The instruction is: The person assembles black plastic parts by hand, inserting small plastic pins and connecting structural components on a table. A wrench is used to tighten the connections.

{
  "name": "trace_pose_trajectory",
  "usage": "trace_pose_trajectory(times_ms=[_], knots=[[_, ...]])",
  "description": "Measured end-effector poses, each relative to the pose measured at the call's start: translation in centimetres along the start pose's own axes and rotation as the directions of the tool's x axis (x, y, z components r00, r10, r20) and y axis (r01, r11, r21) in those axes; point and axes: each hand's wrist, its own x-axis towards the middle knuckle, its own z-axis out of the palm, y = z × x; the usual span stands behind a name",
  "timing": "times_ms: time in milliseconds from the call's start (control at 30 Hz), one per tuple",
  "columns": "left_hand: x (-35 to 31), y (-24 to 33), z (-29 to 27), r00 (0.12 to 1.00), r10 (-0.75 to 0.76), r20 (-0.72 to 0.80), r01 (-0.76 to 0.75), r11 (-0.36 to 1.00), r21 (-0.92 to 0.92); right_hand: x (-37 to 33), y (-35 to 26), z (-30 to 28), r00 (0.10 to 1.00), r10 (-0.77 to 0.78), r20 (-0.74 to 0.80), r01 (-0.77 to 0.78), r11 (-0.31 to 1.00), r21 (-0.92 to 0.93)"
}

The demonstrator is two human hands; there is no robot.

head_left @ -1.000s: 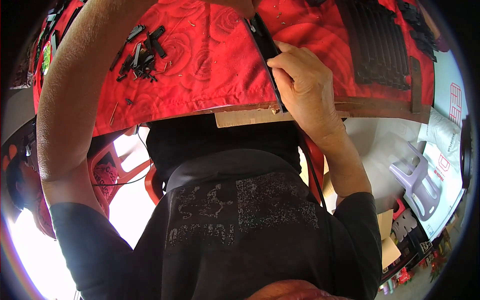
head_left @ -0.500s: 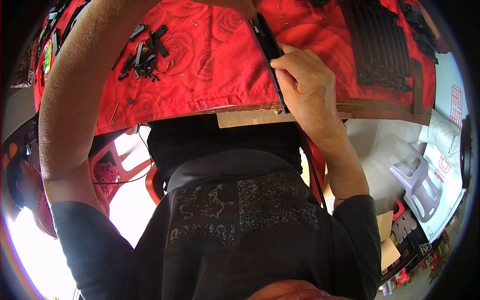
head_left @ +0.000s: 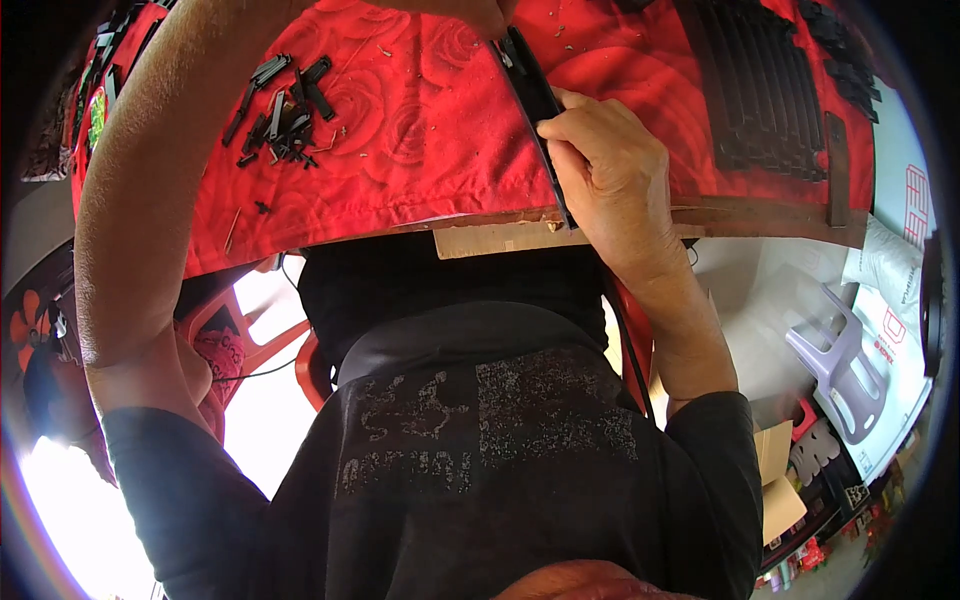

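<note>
A long, narrow black strip (head_left: pixel 537 105) slants across the front edge of the table, its near end sticking out past the edge. My right hand (head_left: pixel 612 165) is closed on the strip's lower half, thumb and fingers pinching it from the right. At the strip's far end, my left hand (head_left: pixel 487 14) reaches in from the left and is cut off by the top of the picture, so its fingers are hidden. To the left lies a loose pile of small black pieces (head_left: pixel 287 118) on the red cloth.
Red rose-patterned cloth (head_left: pixel 400 170) covers the table. Rows of long black strips (head_left: pixel 760 100) lie at right, beside a dark flat bar (head_left: pixel 836 170). Brown cardboard (head_left: pixel 490 238) juts below the table edge. A lilac plastic stool (head_left: pixel 840 365) stands at lower right; another person (head_left: pixel 75 390) is at left.
The view has shifted slightly. My hands and the black strip keep almost the same place, with my right hand still pinching it.
</note>
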Motion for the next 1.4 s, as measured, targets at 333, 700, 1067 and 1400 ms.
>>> trace_pose_trajectory(times_ms=[333,700,1067,1400], knots=[[0.3,-1.0,0.7,0.990,0.117,-0.073,-0.119,0.993,-0.023,0.0,0.0,0.2,1.000,0.013,-0.013,-0.013,1.000,0.028],[0.3,-0.7,0.8,0.990,0.127,-0.066,-0.129,0.991,-0.029,0.0,-0.3,-0.1,0.999,0.019,0.027,-0.019,1.000,0.010],[0.7,-0.5,1.7,0.992,0.121,-0.039,-0.124,0.990,-0.074,0.0,-0.4,-0.1,0.999,0.011,0.044,-0.011,1.000,-0.012],[1.6,-0.7,1.8,0.985,0.173,-0.025,-0.174,0.984,-0.045,-0.2,-0.2,0.1,0.998,0.004,0.061,-0.001,0.999,-0.043]])
